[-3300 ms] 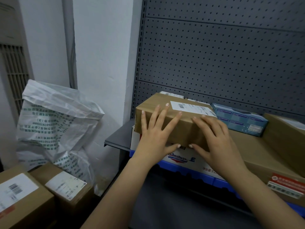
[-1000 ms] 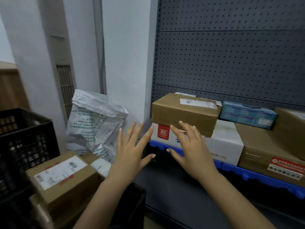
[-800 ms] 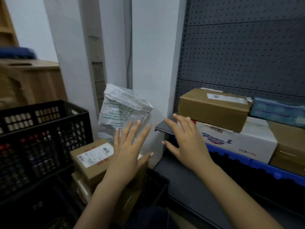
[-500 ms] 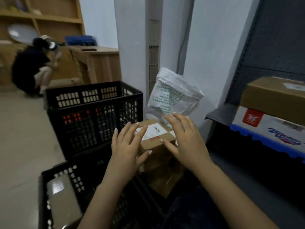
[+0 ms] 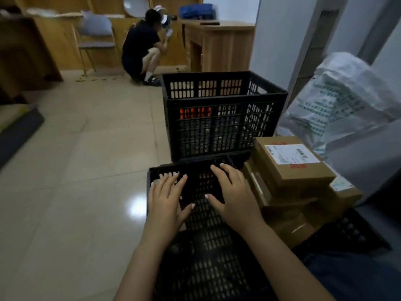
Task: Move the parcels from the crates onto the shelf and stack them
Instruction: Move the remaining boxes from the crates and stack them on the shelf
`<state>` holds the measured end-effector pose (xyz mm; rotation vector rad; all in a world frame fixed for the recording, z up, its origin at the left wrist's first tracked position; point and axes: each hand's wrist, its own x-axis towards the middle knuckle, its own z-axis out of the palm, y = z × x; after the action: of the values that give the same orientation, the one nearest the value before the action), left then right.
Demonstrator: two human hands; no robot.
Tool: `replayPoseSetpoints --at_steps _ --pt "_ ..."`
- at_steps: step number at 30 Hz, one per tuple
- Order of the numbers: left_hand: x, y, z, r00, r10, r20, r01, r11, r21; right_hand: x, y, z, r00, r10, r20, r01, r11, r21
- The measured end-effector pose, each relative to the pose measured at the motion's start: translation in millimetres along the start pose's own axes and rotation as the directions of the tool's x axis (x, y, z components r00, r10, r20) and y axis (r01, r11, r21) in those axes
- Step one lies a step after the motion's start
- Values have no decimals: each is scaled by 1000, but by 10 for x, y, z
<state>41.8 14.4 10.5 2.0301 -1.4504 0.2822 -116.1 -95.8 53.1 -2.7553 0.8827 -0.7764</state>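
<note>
Left hand [image 5: 167, 203], right hand [image 5: 234, 196]: spread, empty, apart | now off shelf, over crate [image 5: 208, 253] | next parcel [image 5: 290, 164] at 3 o'clock

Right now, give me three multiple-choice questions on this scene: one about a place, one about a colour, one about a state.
1. Where is the labelled parcel? A) right of the near crate B) lifted in the air C) under that crate
2. What colour is the far crate? A) blue B) black C) white
3. The left hand and right hand are: A) gripping a parcel B) clenched fists C) open, holding nothing
Answers: A, it lies to that crate's right; B, its lattice walls are black; C, both are straight-fingered and empty above the near crate.
</note>
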Motion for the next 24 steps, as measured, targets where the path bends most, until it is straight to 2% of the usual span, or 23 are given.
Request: replayPoseSetpoints --at_steps 4,11,16,21,24 --pt "-212 -209 263 991 -98 90 97 995 10 -109 120 382 962 -20 272 30 999 -35" --pt "-462 -412 795 941 -234 244 233 972 35 -167 399 788 874 -36 485 95 990 -99" --pt "-521 -515 1093 877 -357 322 350 933 81 -169 545 978 844 -32 535 97 991 -93" --pt "-505 -570 1312 728 -546 415 521 834 183 -214 634 1053 845 14 535 41 995 -91" --pt "-528 -518 1382 716 -585 382 573 805 158 -223 644 1069 847 26 531 27 995 -92"
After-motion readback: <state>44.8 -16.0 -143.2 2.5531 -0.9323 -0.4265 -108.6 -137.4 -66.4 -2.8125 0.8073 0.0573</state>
